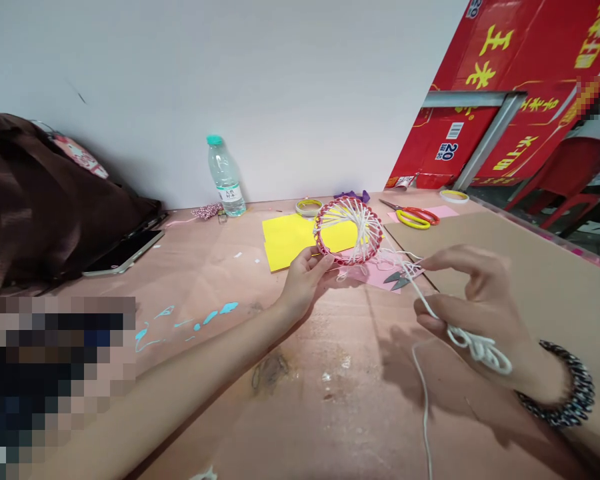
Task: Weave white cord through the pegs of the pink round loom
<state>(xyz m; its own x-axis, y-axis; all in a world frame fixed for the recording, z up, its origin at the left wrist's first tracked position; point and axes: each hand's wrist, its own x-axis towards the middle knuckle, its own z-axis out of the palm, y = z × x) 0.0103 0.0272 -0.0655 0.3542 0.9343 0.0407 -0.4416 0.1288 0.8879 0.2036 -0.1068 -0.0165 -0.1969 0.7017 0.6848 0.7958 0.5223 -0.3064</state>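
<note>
My left hand (pixel 307 277) pinches the lower left rim of a round hoop (pixel 321 248) wrapped in red and white, holding it tilted up above the table. White yarn (pixel 367 230) is strung across the hoop in many crossing strands, leaving a gap at the lower middle. From the hoop a strand runs right to my right hand (pixel 473 303), whose lower fingers are closed on a looped bundle of white yarn (pixel 480 350). The index finger of that hand is bent toward the strand. A loose yarn end hangs down to the table. Small dark thread snips (pixel 394 280) lie behind the strand.
Yellow sheets (pixel 280 243), pink paper (pixel 380 273) and tape rolls (pixel 309 208) lie behind the hoop. Scissors (pixel 415 217) rest by a cardboard sheet (pixel 480 250) at right. A water bottle (pixel 225 177) stands against the wall. A phone (pixel 125 253) and brown bag (pixel 45 193) are left.
</note>
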